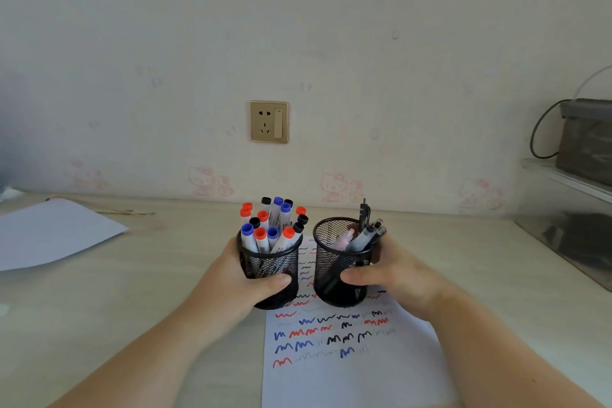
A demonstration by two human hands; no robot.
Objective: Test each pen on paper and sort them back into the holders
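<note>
Room: pale desk pushed against a wall papered with faint pink cartoon cats.
Test sheet: white paper lies at the near edge of the desk, centre, covered with rows of red, blue and black squiggles, some faint grey.
Left holder: black mesh cup stands on the sheet's far left corner, packed with capped markers in red, blue and black.
Right holder: second mesh cup just beside it on the sheet, holding a few dark click pens and something pale pink.
Fingers: left hand wraps the left holder, thumb across its front; right hand wraps the right holder the same way.
Progress: no loose pens show on the desk and the sheet is full of marks, so testing and sorting look finished or nearly so; likely only setting the holders down in place remains.
Around: a spare blank sheet lies toward the far left edge with thin sticks behind it; wall socket above; clear boxes and a dark device with a cable at the right edge.
In the way: nothing crowds the holders.
</note>
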